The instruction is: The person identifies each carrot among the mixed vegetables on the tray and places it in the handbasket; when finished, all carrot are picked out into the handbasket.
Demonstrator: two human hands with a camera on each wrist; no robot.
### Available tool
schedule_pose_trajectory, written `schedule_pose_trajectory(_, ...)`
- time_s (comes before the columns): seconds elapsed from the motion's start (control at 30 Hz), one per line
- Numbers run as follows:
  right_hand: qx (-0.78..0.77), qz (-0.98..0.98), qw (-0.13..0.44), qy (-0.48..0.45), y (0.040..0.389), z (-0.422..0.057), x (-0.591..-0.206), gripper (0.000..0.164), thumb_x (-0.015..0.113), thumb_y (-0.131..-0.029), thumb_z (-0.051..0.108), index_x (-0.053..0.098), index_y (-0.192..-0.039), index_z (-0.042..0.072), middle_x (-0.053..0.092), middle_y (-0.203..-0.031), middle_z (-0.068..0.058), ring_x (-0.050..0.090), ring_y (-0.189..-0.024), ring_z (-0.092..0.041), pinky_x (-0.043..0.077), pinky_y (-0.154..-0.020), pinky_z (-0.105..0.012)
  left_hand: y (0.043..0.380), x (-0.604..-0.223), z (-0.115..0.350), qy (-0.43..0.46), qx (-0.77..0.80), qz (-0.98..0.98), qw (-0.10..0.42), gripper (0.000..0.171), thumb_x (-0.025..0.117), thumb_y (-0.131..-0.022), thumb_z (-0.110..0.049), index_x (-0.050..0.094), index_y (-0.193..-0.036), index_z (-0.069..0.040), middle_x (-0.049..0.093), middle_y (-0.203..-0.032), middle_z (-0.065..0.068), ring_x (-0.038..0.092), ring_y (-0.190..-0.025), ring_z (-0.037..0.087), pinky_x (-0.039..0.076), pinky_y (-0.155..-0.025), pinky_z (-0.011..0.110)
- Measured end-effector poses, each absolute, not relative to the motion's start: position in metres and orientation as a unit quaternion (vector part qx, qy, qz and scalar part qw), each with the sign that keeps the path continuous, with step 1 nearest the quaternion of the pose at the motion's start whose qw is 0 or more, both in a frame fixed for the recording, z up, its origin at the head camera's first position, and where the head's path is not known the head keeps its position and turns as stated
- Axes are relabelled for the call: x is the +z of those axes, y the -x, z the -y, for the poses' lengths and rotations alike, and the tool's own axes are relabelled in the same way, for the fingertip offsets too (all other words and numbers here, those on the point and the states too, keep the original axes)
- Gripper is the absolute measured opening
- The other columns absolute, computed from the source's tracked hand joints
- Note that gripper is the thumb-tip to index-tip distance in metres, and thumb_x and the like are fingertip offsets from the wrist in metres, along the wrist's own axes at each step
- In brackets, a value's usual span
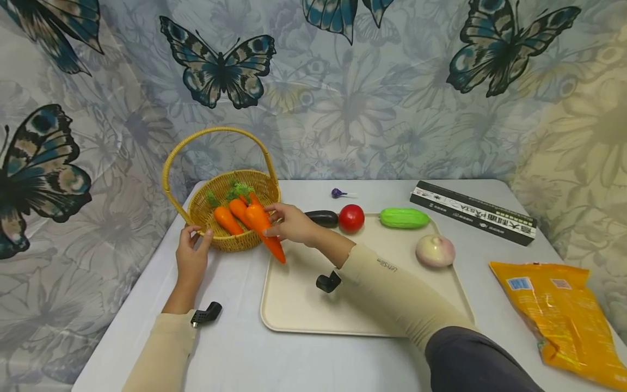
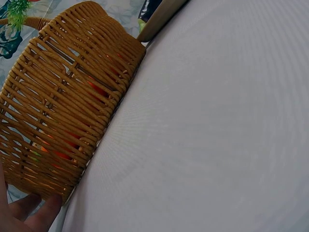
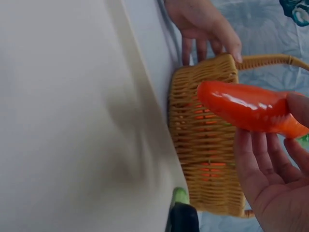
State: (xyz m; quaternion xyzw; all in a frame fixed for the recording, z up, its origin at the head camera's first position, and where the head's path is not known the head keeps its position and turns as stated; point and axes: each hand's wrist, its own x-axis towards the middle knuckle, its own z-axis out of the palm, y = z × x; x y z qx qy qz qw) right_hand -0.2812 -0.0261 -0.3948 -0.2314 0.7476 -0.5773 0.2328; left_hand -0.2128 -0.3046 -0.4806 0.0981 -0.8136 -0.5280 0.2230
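My right hand [image 1: 293, 224] holds an orange carrot [image 1: 274, 249] between thumb and fingers at the basket's right front rim. Its thick, rounded end shows large in the right wrist view, where the fingers support the carrot [image 3: 241, 104] from one side. The yellow wicker basket [image 1: 235, 243] stands upright at the table's back left, its handle raised. Inside it lie more carrots [image 1: 227, 220] with green tops. At the basket's left front, my left hand [image 1: 192, 258] grips the edge near the handle's foot; its fingertips touch the weave in the left wrist view.
A cream tray [image 1: 294, 316] carries an eggplant [image 1: 321, 218], a tomato [image 1: 351, 219], a green cucumber-like vegetable [image 1: 404, 218] and an onion [image 1: 435, 251]. Behind it lies a small purple-headed item [image 1: 337, 193]. To the right are a black pasta box [image 1: 472, 212] and an orange bag [image 1: 568, 316].
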Motion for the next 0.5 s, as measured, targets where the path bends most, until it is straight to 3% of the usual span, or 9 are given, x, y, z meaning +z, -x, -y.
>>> schedule_pose_trajectory(0.37,-0.578,-0.747,0.237,0.227,0.31,0.058,-0.386,0.057,0.076,-0.085,0.011,0.051,-0.137,0.012,0.059,-0.109,-0.007,0.063,-0.091,-0.022,0.057,-0.077,-0.043,0.212,-0.479,0.303,-0.107,-0.526,0.814,0.223,0.05,0.061,-0.094,-0.046,0.045,-0.124,-0.01,0.029,-0.154,0.008,0.042,-0.133,0.03,0.044,-0.101,0.046)
schedule_pose_trajectory(0.5,-0.576,-0.751,0.227,0.228,0.318,0.065,-0.382,0.058,0.076,-0.086,0.012,0.051,-0.137,0.012,0.06,-0.107,-0.007,0.063,-0.091,-0.022,0.058,-0.076,-0.041,0.212,-0.478,0.303,-0.104,-0.53,0.812,0.223,0.051,0.061,-0.094,-0.047,0.045,-0.124,-0.01,0.028,-0.155,0.006,0.042,-0.134,0.027,0.043,-0.101,0.046)
